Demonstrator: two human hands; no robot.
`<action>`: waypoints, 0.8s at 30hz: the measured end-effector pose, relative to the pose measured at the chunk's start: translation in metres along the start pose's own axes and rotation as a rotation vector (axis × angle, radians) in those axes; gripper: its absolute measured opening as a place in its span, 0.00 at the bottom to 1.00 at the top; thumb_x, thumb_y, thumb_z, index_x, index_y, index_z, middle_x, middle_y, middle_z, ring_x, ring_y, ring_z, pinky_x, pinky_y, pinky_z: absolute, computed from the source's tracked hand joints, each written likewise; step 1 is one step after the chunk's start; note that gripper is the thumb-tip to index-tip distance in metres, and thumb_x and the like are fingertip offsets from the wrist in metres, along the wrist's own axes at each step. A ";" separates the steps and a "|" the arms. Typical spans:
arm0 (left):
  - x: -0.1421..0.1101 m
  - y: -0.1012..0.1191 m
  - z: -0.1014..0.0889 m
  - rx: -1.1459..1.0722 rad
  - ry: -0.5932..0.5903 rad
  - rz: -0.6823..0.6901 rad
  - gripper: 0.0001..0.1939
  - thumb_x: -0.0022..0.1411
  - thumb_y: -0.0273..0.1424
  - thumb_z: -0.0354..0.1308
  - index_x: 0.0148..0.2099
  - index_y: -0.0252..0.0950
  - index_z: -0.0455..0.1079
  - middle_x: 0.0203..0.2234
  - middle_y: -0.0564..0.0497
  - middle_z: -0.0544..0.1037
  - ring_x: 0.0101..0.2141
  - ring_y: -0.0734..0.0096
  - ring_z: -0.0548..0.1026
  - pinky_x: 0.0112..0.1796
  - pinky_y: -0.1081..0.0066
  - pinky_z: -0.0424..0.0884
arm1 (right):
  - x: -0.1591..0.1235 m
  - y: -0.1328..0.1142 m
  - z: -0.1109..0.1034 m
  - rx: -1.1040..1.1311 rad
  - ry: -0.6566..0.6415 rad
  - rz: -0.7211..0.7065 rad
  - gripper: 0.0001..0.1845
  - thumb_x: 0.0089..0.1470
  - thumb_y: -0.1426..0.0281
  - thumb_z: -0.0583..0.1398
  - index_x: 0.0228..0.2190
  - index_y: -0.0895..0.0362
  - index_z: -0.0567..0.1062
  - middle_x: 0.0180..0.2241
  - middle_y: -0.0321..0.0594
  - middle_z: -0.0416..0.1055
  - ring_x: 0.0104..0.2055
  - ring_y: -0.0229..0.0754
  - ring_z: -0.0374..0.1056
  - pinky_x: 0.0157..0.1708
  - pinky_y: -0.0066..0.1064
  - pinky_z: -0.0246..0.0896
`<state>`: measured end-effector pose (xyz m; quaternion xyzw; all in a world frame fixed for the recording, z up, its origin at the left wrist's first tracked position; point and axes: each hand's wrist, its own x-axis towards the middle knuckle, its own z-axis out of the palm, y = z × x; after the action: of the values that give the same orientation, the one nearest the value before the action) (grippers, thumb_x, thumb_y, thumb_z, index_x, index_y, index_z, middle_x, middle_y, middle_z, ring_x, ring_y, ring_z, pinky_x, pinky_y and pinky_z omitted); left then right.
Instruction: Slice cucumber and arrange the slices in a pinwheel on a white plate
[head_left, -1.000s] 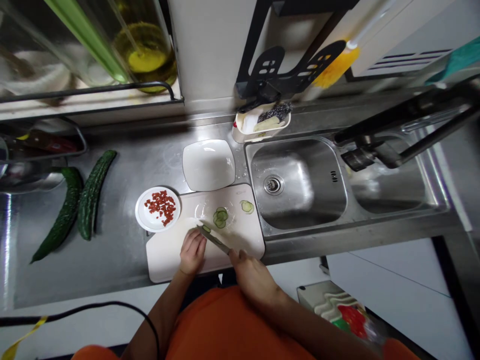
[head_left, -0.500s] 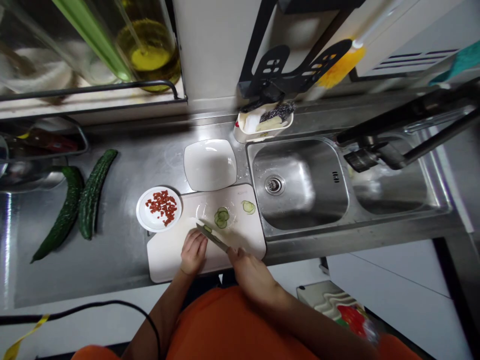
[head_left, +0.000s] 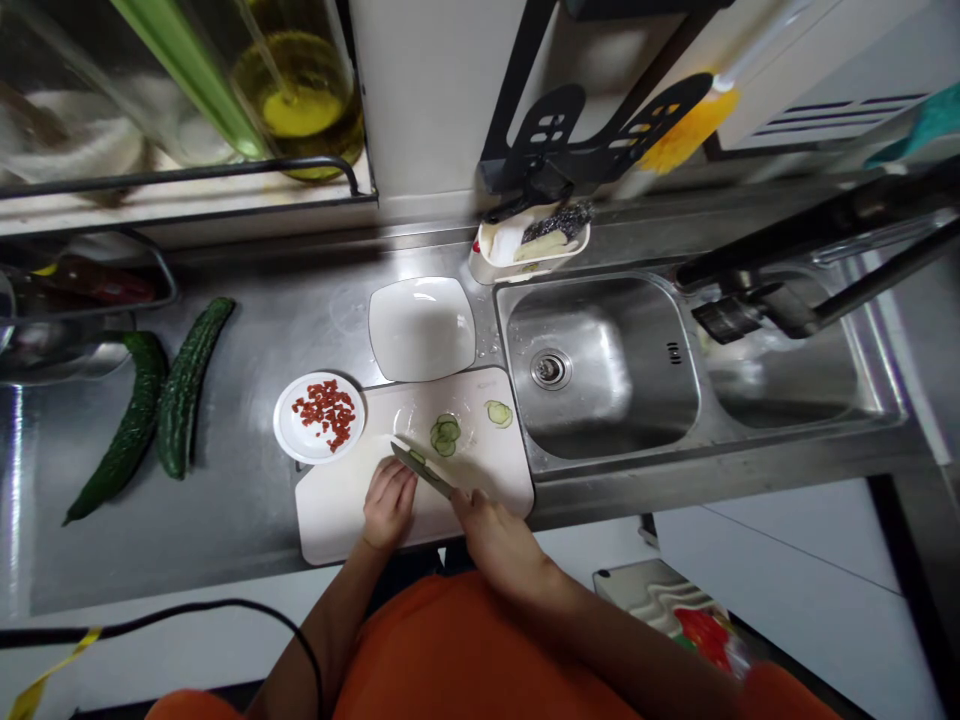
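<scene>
Your right hand (head_left: 501, 545) grips the knife (head_left: 423, 471), its blade slanting away leftward, just beside your left hand (head_left: 388, 503), curled around something I can't make out.

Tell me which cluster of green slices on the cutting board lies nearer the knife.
The larger cluster, just past the blade of the knife; the smaller cluster lies farther off, by the cutting board's edge next to the sink.
</scene>
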<state>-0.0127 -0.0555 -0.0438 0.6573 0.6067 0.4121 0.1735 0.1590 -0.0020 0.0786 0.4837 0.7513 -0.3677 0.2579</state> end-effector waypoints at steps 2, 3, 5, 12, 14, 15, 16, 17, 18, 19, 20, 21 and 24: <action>0.000 0.000 0.000 0.006 0.003 0.004 0.07 0.61 0.24 0.54 0.41 0.34 0.71 0.34 0.46 0.77 0.41 0.65 0.75 0.46 0.56 0.73 | 0.001 0.000 0.000 0.007 0.003 -0.007 0.22 0.56 0.82 0.44 0.46 0.58 0.68 0.37 0.48 0.72 0.36 0.45 0.72 0.29 0.29 0.62; 0.000 0.000 0.000 0.009 0.006 0.009 0.07 0.61 0.24 0.54 0.41 0.34 0.71 0.34 0.46 0.77 0.41 0.65 0.75 0.46 0.56 0.73 | 0.001 -0.001 0.000 0.011 0.005 -0.009 0.21 0.56 0.83 0.45 0.46 0.58 0.68 0.37 0.47 0.72 0.36 0.45 0.72 0.30 0.29 0.62; -0.001 -0.001 0.000 0.013 0.011 0.012 0.08 0.61 0.24 0.54 0.42 0.34 0.71 0.34 0.46 0.77 0.41 0.65 0.75 0.46 0.56 0.73 | 0.002 -0.001 -0.001 0.018 0.010 -0.006 0.22 0.55 0.83 0.45 0.46 0.58 0.68 0.37 0.48 0.72 0.36 0.44 0.72 0.30 0.29 0.62; -0.002 -0.001 0.000 -0.005 0.000 -0.016 0.08 0.61 0.24 0.54 0.42 0.34 0.72 0.35 0.46 0.77 0.41 0.65 0.75 0.47 0.55 0.72 | 0.006 -0.002 0.002 0.032 -0.007 0.007 0.22 0.54 0.83 0.45 0.47 0.58 0.68 0.38 0.48 0.71 0.35 0.44 0.71 0.30 0.29 0.62; -0.002 -0.001 0.000 -0.009 -0.006 -0.022 0.08 0.61 0.23 0.54 0.42 0.34 0.72 0.35 0.46 0.77 0.42 0.65 0.75 0.47 0.55 0.72 | 0.007 -0.002 0.004 0.018 0.011 0.000 0.22 0.55 0.83 0.45 0.47 0.58 0.68 0.37 0.47 0.71 0.35 0.43 0.71 0.31 0.29 0.62; -0.002 -0.001 0.000 -0.010 -0.005 -0.022 0.09 0.61 0.23 0.54 0.43 0.34 0.72 0.36 0.46 0.77 0.42 0.65 0.75 0.47 0.56 0.72 | 0.007 -0.002 0.005 0.010 0.015 -0.003 0.22 0.55 0.83 0.45 0.47 0.58 0.68 0.37 0.47 0.71 0.35 0.43 0.71 0.31 0.29 0.62; -0.002 -0.001 0.000 -0.009 -0.004 -0.019 0.09 0.61 0.23 0.55 0.43 0.34 0.72 0.36 0.46 0.77 0.42 0.65 0.75 0.47 0.56 0.72 | 0.008 -0.002 0.005 0.000 0.019 -0.002 0.22 0.55 0.83 0.45 0.47 0.58 0.68 0.37 0.47 0.72 0.35 0.43 0.71 0.31 0.29 0.63; -0.002 0.000 0.000 -0.008 -0.001 -0.016 0.09 0.60 0.23 0.55 0.43 0.34 0.72 0.36 0.46 0.77 0.42 0.65 0.75 0.47 0.56 0.72 | 0.009 -0.003 0.006 -0.010 0.023 0.002 0.21 0.56 0.82 0.45 0.47 0.58 0.68 0.38 0.48 0.72 0.36 0.43 0.71 0.31 0.29 0.63; -0.001 0.000 0.000 -0.006 -0.001 -0.012 0.08 0.61 0.23 0.55 0.42 0.34 0.72 0.35 0.46 0.77 0.42 0.65 0.75 0.47 0.56 0.72 | 0.009 -0.004 0.006 -0.017 0.025 0.006 0.21 0.57 0.82 0.45 0.47 0.58 0.68 0.38 0.48 0.72 0.36 0.43 0.71 0.31 0.28 0.63; -0.001 0.000 0.000 -0.004 -0.005 -0.010 0.08 0.61 0.23 0.55 0.42 0.34 0.72 0.35 0.46 0.77 0.41 0.65 0.75 0.46 0.56 0.72 | 0.010 -0.004 0.006 -0.025 0.031 0.011 0.20 0.57 0.82 0.45 0.47 0.58 0.68 0.38 0.48 0.72 0.36 0.43 0.71 0.31 0.28 0.63; -0.001 0.000 0.000 -0.003 -0.009 -0.010 0.08 0.61 0.23 0.55 0.42 0.34 0.72 0.36 0.46 0.77 0.41 0.65 0.75 0.46 0.56 0.72 | 0.011 -0.005 0.007 -0.035 0.042 0.013 0.20 0.58 0.81 0.45 0.47 0.58 0.68 0.37 0.48 0.72 0.36 0.43 0.71 0.32 0.27 0.63; 0.000 0.000 0.000 -0.003 -0.014 -0.009 0.08 0.61 0.23 0.55 0.42 0.34 0.72 0.36 0.46 0.77 0.41 0.65 0.75 0.46 0.56 0.72 | 0.012 -0.005 0.007 -0.046 0.055 0.013 0.20 0.58 0.81 0.45 0.47 0.58 0.68 0.37 0.48 0.73 0.36 0.43 0.71 0.32 0.27 0.63; 0.000 0.001 -0.001 -0.005 -0.011 -0.004 0.09 0.60 0.22 0.55 0.43 0.34 0.72 0.36 0.46 0.77 0.42 0.65 0.75 0.46 0.56 0.72 | 0.016 -0.005 0.012 -0.070 0.099 -0.004 0.19 0.58 0.81 0.46 0.47 0.59 0.69 0.36 0.48 0.73 0.36 0.43 0.71 0.32 0.29 0.64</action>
<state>-0.0129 -0.0556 -0.0426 0.6581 0.6060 0.4095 0.1791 0.1482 -0.0041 0.0610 0.4906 0.7765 -0.3170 0.2364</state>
